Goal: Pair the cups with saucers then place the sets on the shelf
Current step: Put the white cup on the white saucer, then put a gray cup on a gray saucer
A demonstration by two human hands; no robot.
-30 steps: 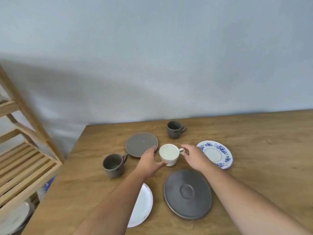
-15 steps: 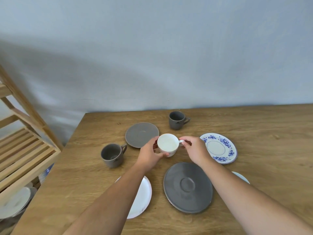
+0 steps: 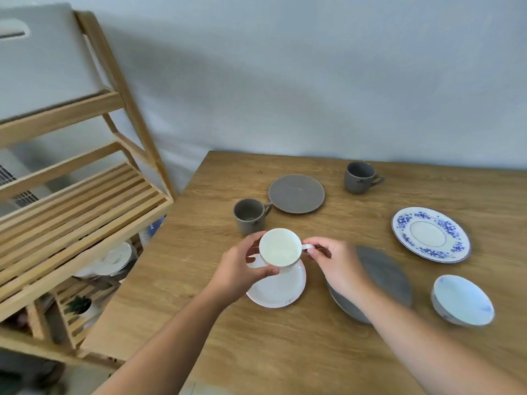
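left hand (image 3: pixel 241 273): palm turned right, thumb and fingers curled around the body of the white cup (image 3: pixel 280 247).
right hand (image 3: pixel 336 263): thumb and forefinger pinched on the cup handle, which points right.
white cup position: held by both hands over the far edge of the white saucer (image 3: pixel 278 286); contact between cup base and saucer cannot be determined.
hidden or unclear: the right forearm covers the near left part of the large grey saucer (image 3: pixel 385 275); items on the lower levels of the wooden shelf (image 3: pixel 71 201) are blurred and partly behind slats.
cup count: three, one white, two grey cups (image 3: pixel 251 215) (image 3: pixel 360 177).
saucer count: four on the table (image 3: pixel 285 352), one white, two grey including the small grey saucer (image 3: pixel 296 193), one blue floral saucer (image 3: pixel 431 234).
other: one pale bowl (image 3: pixel 463 300) at the right.
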